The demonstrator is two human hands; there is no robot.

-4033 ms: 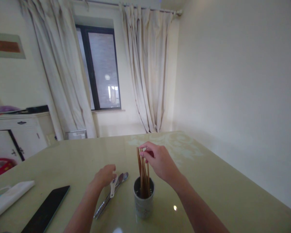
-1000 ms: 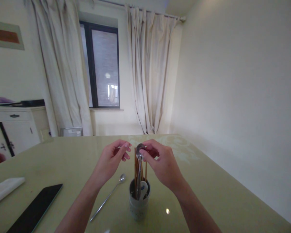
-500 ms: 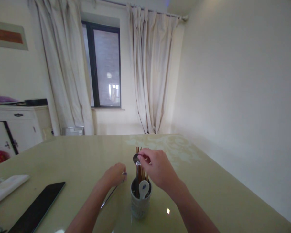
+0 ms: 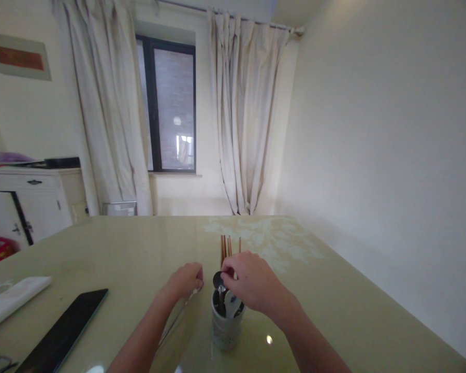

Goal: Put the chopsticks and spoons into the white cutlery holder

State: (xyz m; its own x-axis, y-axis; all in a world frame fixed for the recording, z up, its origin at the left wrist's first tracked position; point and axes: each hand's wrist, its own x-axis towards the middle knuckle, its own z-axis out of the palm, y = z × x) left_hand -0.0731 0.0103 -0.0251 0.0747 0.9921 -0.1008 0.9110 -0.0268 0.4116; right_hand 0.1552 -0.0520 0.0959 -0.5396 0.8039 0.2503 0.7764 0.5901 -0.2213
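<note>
A metal spoon [image 4: 218, 280] stands bowl-up in a grey-white cutlery holder [image 4: 227, 331]. My right hand [image 4: 252, 277] pinches it by the bowl, its handle down inside. In the same holder are several wooden chopsticks [image 4: 223, 249] and a white ceramic spoon [image 4: 232, 305] with a blue mark, partly covered by my right hand. To the left of the holder, the closed fingers of my left hand [image 4: 186, 281] grip one end of a thin metal utensil [image 4: 176, 318]. Its shaft slants down toward me; my fingers hide the gripped end, so its kind is unclear.
A black tablet-like slab [image 4: 64, 331] and a white flat object [image 4: 17, 300] lie on the glossy greenish table [image 4: 140, 243] at left. Behind stand a white cabinet [image 4: 42, 202] and a curtained window [image 4: 174, 109]. A wall [image 4: 392, 171] runs along the right.
My right hand has come down, lowering the metal spoon deeper into the holder. The left hand stays beside the holder, still gripping the thin utensil. The view has shifted slightly.
</note>
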